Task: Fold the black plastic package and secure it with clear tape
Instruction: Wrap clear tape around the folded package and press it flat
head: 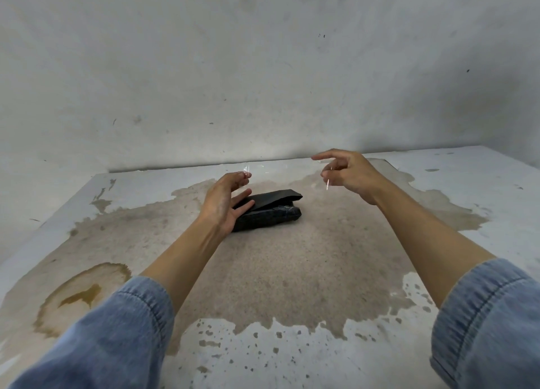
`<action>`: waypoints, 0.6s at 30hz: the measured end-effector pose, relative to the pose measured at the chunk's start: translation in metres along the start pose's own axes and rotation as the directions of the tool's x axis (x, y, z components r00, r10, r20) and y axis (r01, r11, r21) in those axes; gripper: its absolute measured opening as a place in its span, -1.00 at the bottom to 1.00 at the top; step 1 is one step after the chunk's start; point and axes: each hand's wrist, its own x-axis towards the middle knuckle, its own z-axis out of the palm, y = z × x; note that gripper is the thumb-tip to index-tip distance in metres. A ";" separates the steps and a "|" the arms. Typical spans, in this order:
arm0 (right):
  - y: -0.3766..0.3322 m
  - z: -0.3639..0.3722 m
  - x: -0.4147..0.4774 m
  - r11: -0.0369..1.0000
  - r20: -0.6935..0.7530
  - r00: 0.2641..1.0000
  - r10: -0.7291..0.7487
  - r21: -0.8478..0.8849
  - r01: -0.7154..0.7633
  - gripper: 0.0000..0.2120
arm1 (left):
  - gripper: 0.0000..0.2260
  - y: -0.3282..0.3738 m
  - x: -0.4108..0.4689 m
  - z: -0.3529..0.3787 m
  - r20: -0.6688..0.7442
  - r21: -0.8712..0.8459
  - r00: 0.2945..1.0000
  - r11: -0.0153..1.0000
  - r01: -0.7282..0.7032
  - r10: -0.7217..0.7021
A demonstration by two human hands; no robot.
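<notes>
Pinching a strip of clear tape (pixel 254 168) taut between them, the left hand (pixel 225 201) and right hand (pixel 347 172) hover over the folded black package (pixel 271 213) lying on the stained table (pixel 292 271); the left's straight lower fingers touch it.

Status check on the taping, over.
Now: left hand and right hand pinch clear tape above black package. Fold made, flap lifted, not yet taped. Nothing in the way.

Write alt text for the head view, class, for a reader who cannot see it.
The left hand and right hand stretch a strip of clear tape above a folded black package lying on a stained table. The left hand's lower fingers touch the package.
</notes>
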 end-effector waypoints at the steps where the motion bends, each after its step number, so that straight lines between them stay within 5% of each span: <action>1: 0.001 0.000 0.000 0.999 -0.029 0.999 0.019 0.036 -0.018 -0.68 | -0.88 -0.001 -0.001 0.000 -0.004 0.001 1.000 1.000 -0.008 0.008; 6: 0.009 0.006 0.003 0.985 -0.131 0.982 0.135 0.125 -0.119 -0.90 | -0.87 -0.009 -0.001 0.000 0.000 0.007 0.998 0.998 -0.060 0.060; 18: -0.006 0.037 0.004 0.746 -0.043 0.977 0.209 0.652 -0.132 -0.80 | -0.86 -0.015 0.000 -0.003 -0.028 -0.065 0.997 0.995 -0.072 0.070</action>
